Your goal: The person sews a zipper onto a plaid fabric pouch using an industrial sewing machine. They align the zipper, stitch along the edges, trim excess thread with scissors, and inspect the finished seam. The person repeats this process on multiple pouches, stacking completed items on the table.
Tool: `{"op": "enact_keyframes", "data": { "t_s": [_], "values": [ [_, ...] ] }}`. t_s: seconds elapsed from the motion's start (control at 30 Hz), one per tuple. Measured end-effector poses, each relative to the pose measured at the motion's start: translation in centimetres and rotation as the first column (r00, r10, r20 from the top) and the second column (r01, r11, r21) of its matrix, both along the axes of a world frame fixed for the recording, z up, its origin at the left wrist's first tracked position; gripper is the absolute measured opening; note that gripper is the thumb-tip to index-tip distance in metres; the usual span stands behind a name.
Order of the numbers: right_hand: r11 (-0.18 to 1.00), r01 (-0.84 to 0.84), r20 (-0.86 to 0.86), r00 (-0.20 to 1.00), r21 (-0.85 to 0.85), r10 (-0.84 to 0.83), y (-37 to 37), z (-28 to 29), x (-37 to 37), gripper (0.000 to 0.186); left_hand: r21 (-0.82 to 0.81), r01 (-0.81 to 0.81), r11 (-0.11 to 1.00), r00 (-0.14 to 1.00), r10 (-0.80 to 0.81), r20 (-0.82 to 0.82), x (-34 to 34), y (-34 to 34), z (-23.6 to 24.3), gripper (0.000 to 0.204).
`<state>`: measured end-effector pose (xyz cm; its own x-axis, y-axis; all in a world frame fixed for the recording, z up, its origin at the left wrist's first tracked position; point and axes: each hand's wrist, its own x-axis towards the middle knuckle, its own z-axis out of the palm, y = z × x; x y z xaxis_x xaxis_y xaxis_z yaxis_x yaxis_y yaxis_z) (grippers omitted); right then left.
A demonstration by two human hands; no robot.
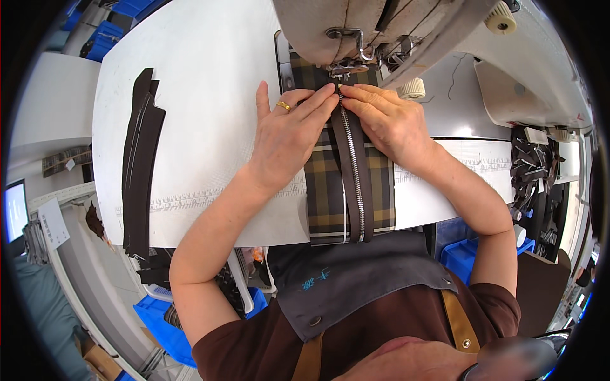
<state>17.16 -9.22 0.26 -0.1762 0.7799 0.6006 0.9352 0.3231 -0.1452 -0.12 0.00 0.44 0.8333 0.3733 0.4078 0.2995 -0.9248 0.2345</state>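
A dark zipper [356,166] with silver metal teeth runs lengthwise over a strip of brown, black and white plaid fabric [384,209] beneath the sewing machine head [387,28]. My left hand [284,134] closes its fingertips on the zipper's left side, just in front of the presser foot [343,68]; its little finger sticks out. From the right, my right hand [395,122] closes its fingers on the same zipper end. Both sets of fingertips nearly meet there, and the thumbs are mostly hidden. Needle and stitch point are too small to make out.
Dark fabric strips [141,159] lie on the white table [210,82] at left. A printed ruler scale [190,199] crosses the table near its front edge. Dark scraps [532,168] are heaped at right. Blue bins [459,259] stand below the table.
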Motion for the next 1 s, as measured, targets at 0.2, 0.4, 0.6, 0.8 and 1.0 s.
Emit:
{"op": "enact_keyframes", "data": {
  "t_s": [0.2,0.4,0.6,0.8,1.0],
  "values": [
    [0.998,-0.009,0.006,1.0,-0.055,0.009,0.0,0.0,0.0,0.023,0.01,0.003,1.0,1.0,-0.003,-0.014,0.1,0.1,-0.1,0.027],
    [0.979,-0.078,-0.103,0.993,-0.188,0.059,-0.4,1.4,0.3,0.02,-0.031,0.004,1.0,1.0,-0.003,0.015,0.7,0.0,-0.8,0.031],
    [0.988,-0.034,-0.067,0.997,-0.152,0.024,-0.5,1.8,-0.7,0.023,-0.157,-0.014,0.988,0.998,0.004,-0.067,-5.4,0.5,2.1,0.023],
    [0.99,-0.043,-0.058,0.998,-0.131,0.036,-0.5,1.8,-0.9,0.023,0.056,-0.688,0.724,0.722,0.69,-0.05,-19.5,6.3,0.9,0.032],
    [0.99,-0.038,-0.047,0.998,-0.139,0.032,-0.5,1.8,-0.8,0.024,-0.391,-0.64,0.661,0.643,0.74,0.198,-21.5,9.4,0.8,0.02]
  ]
}}
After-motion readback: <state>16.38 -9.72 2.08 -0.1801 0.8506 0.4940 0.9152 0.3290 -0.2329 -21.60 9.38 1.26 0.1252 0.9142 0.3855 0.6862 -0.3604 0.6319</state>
